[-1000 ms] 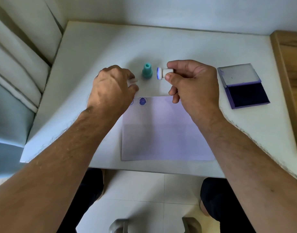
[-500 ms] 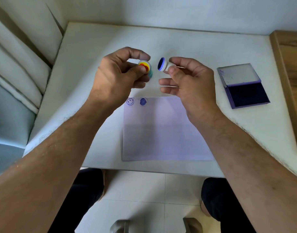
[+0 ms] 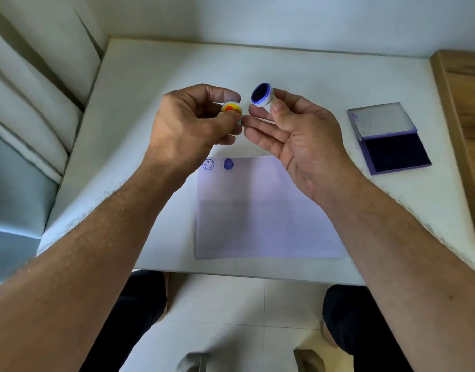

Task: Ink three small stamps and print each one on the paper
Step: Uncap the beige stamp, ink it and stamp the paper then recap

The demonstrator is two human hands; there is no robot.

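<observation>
My left hand pinches a small white stamp with a rainbow-coloured face, held up above the table. My right hand pinches another white stamp between thumb and forefinger, its dark blue inked face turned toward me. A sliver of a teal stamp shows behind my left fingers. The pale paper lies below the hands and bears a smiley print and a solid blue print at its top left. The open ink pad sits to the right.
The white table ends at a wall behind and meets a wooden surface on the right. A cushioned seat stands at the left. My knees and the tiled floor show below the table's front edge.
My left hand lifted the rainbow-faced stamp off the table. My right hand turned palm-up, tilting its stamp's inked face toward me. Both hands rose slightly.
</observation>
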